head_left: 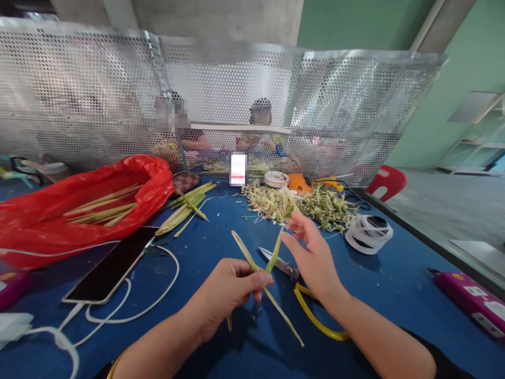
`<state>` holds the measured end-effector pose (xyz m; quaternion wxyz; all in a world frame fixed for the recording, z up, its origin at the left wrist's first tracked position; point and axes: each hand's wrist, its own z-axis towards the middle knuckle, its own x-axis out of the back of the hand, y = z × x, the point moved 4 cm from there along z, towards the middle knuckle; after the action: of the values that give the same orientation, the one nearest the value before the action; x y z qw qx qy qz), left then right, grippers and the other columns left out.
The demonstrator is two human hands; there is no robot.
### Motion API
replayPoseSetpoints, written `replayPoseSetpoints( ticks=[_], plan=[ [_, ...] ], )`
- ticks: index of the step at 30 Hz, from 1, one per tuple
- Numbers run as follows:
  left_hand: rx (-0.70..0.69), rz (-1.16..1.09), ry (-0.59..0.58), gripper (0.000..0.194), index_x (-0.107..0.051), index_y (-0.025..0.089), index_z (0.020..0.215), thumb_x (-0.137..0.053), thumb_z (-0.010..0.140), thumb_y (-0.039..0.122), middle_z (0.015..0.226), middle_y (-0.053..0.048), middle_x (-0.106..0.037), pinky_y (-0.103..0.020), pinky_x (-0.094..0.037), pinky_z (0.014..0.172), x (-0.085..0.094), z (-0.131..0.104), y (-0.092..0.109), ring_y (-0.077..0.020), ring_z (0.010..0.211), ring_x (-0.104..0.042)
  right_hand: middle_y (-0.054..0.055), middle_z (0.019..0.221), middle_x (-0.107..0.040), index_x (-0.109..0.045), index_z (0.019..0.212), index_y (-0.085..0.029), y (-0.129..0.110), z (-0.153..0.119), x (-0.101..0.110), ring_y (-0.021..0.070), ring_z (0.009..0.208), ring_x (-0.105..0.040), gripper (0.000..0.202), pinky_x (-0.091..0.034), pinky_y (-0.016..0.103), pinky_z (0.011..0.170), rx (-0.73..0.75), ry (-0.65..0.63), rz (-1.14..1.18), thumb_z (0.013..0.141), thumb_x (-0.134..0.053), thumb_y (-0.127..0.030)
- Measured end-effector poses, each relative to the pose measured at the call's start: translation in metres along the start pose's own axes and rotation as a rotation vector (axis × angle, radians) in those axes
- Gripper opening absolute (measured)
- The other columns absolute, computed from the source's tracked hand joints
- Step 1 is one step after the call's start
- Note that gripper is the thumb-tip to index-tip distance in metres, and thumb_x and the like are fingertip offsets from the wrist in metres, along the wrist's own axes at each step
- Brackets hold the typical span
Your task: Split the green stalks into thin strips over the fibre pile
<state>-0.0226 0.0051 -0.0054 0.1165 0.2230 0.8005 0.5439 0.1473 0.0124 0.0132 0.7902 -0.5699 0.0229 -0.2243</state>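
Observation:
My left hand (pixel 240 284) is closed, pinching two narrow leaf strips between thumb and fingers where they cross. A pale strip (pixel 282 310) runs slantwise through the pinch to the lower right, and a greener folded strip (pixel 275 252) points up to the right. Beside that green tip is my right hand (pixel 311 258), its thumb and fingers spread apart; the thumb touches or nearly touches the tip. Under the right hand lie scissors (pixel 313 316) with yellow handles, blades pointing up left and partly hidden. Further off lies a small bunch of leaf strips (pixel 183 213).
A red plastic bag (pixel 153 173) of long leaves stands left, near a phone (pixel 114 266) with white cables. Trimmed plant scraps (pixel 315 205) are heaped at the back. A white ribbon roll (pixel 369 234) and purple box (pixel 469 297) are right. Behind a perforated screen (pixel 229 79) sit two people.

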Motion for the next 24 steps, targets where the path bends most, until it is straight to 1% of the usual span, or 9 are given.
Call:
replayPoseSetpoints(
  ticks=[1,2,4,6,8,11,16,21,24],
  plan=[
    [0.002,-0.006,-0.018,0.036,-0.072,0.011,0.077,-0.067,0.068,0.046,0.052,0.002,-0.053,-0.022,-0.017,0.047,-0.001,-0.001,0.000,-0.0060,0.045,-0.030,0.008,0.113,-0.061,-0.061,0.113,-0.025,-0.009,0.000,0.003,0.0234,0.105,-0.055,0.034,-0.043,0.037,0.085,0.135,0.002,-0.104,0.081,-0.061,-0.035],
    [0.003,-0.010,-0.045,0.038,-0.072,0.011,0.078,-0.065,0.069,0.048,0.053,0.002,-0.054,-0.022,-0.015,0.047,-0.003,-0.001,0.001,-0.0055,0.044,-0.028,0.007,0.114,-0.061,-0.064,0.109,-0.026,-0.016,-0.001,0.002,0.0238,0.108,-0.053,0.028,-0.041,0.038,0.089,0.250,-0.057,-0.179,0.083,-0.059,-0.033],
    [-0.007,-0.011,-0.113,0.042,-0.072,0.011,0.079,-0.060,0.073,0.051,0.054,0.000,-0.057,-0.022,-0.014,0.046,-0.007,-0.002,0.001,-0.0049,0.042,-0.025,0.004,0.098,-0.067,-0.070,0.088,-0.026,-0.026,-0.007,-0.006,0.0225,0.100,-0.057,0.013,-0.038,0.040,0.092,0.363,-0.271,-0.251,0.085,-0.058,-0.030],
    [-0.009,-0.006,-0.184,0.043,-0.071,0.010,0.080,-0.056,0.077,0.050,0.055,-0.001,-0.059,-0.022,-0.014,0.045,-0.011,-0.002,-0.001,-0.0048,0.041,-0.025,0.001,0.080,-0.068,-0.068,0.068,-0.024,-0.026,-0.013,-0.016,0.0199,0.086,-0.060,0.016,-0.038,0.040,0.089,0.303,-0.459,-0.254,0.083,-0.061,-0.027],
    [0.004,0.011,-0.221,0.038,-0.071,0.010,0.082,-0.058,0.076,0.046,0.057,-0.001,-0.060,-0.021,-0.017,0.046,-0.014,-0.001,-0.003,-0.0053,0.044,-0.031,0.000,0.071,-0.065,-0.063,0.058,-0.021,-0.020,-0.017,-0.022,0.0177,0.076,-0.059,0.021,-0.042,0.036,0.081,0.169,-0.540,-0.196,0.080,-0.063,-0.024],
    [0.017,0.045,-0.213,0.031,-0.073,0.013,0.081,-0.064,0.073,0.041,0.059,-0.001,-0.061,-0.019,-0.022,0.048,-0.014,0.000,-0.004,-0.0066,0.050,-0.040,0.000,0.070,-0.061,-0.057,0.055,-0.020,-0.014,-0.019,-0.023,0.0180,0.078,-0.058,0.024,-0.044,0.033,0.074,0.072,-0.477,-0.108,0.077,-0.064,-0.021],
    [0.026,0.099,-0.207,0.028,-0.074,0.013,0.079,-0.064,0.072,0.039,0.051,0.002,-0.057,-0.020,-0.019,0.041,-0.014,-0.002,-0.001,-0.0046,0.039,-0.031,0.001,0.073,-0.060,-0.051,0.057,-0.020,-0.018,-0.020,-0.017,0.0200,0.092,-0.058,0.024,-0.039,0.039,0.090,0.228,-0.297,-0.127,0.078,-0.064,-0.017],
    [0.023,0.174,-0.232,0.027,-0.074,0.015,0.075,-0.064,0.072,0.039,0.051,0.002,-0.059,-0.019,-0.021,0.036,-0.017,-0.005,-0.001,-0.0044,0.036,-0.032,0.000,0.071,-0.058,-0.049,0.060,-0.021,-0.023,-0.025,-0.016,0.0212,0.095,-0.057,0.024,-0.040,0.041,0.092,0.317,-0.217,-0.140,0.078,-0.064,-0.015],
    [0.017,0.197,-0.239,0.023,-0.073,0.015,0.069,-0.062,0.073,0.036,0.050,0.002,-0.059,-0.018,-0.022,0.036,-0.019,-0.005,-0.001,-0.0038,0.035,-0.032,0.001,0.073,-0.058,-0.049,0.060,-0.021,-0.022,-0.028,-0.017,0.0213,0.095,-0.057,0.024,-0.041,0.040,0.090,0.314,-0.181,-0.155,0.078,-0.064,-0.015]
  ],
)
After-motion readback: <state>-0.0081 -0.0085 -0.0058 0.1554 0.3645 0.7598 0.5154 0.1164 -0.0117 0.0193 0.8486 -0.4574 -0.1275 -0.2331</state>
